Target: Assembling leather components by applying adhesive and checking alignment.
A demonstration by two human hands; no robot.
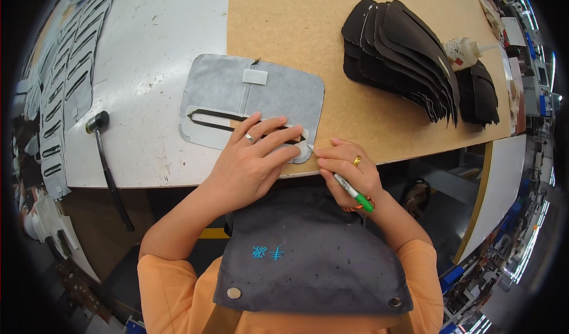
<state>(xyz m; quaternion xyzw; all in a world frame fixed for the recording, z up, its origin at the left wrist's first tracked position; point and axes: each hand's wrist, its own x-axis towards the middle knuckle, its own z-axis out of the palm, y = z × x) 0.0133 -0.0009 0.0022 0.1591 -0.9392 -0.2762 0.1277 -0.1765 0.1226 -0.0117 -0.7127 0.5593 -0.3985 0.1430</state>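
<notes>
orange short sleeves under a dark grey apron [308, 257] with two metal snaps and turquoise embroidery; a ring on each hand, an orange wristband [359, 204] on the right.

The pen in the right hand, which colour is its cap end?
Green, on a white pen body, seen in the head view.

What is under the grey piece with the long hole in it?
Under the grey piece you see the white table on the left and a brown board on the right. The left hand presses down its near edge, hiding that part. The right hand holds a pen.
</notes>
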